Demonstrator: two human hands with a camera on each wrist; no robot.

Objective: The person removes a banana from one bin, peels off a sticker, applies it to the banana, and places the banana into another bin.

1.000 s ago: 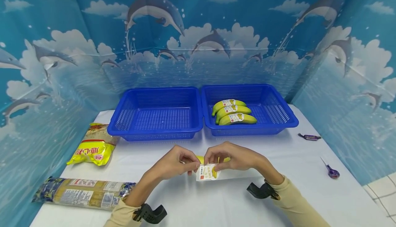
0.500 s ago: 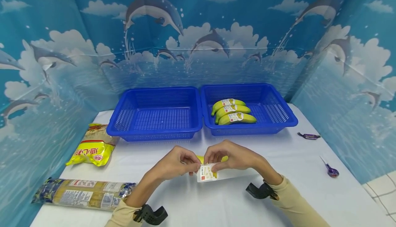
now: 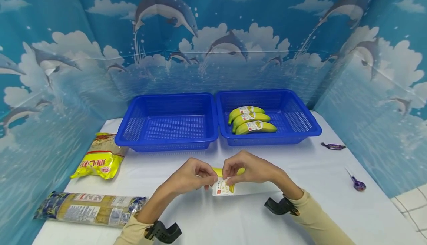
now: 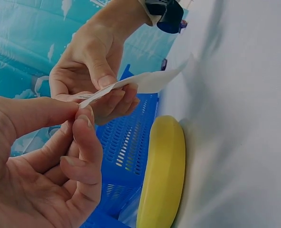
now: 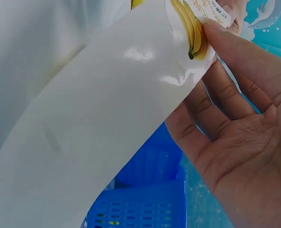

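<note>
Both hands hold a white backing strip with a printed banana sticker (image 3: 222, 188) above the table. My left hand (image 3: 191, 176) pinches its left end between thumb and index finger. On the right, my right hand (image 3: 252, 169) pinches the strip by the printed banana picture, thumb in front. The strip's bare white tail (image 5: 79, 114) runs past the right hand. Behind the hands a yellow banana (image 4: 163, 166) lies on the table, partly hidden by them in the head view. Whether the sticker's left edge is loose from its backing, I cannot tell.
A blue basket (image 3: 166, 142) stands back left. Beside it another blue basket (image 3: 273, 138) holds several labelled bananas (image 3: 256, 127). At left lie a yellow food bag (image 3: 100, 161) and a long noodle pack (image 3: 90, 208). A wrapped candy (image 3: 333, 146) and lollipop (image 3: 359, 185) lie right.
The right thumb and fingers have shifted slightly along the strip. The sticker's upper left corner looks more covered by the left fingertips. Everything else stays put.
</note>
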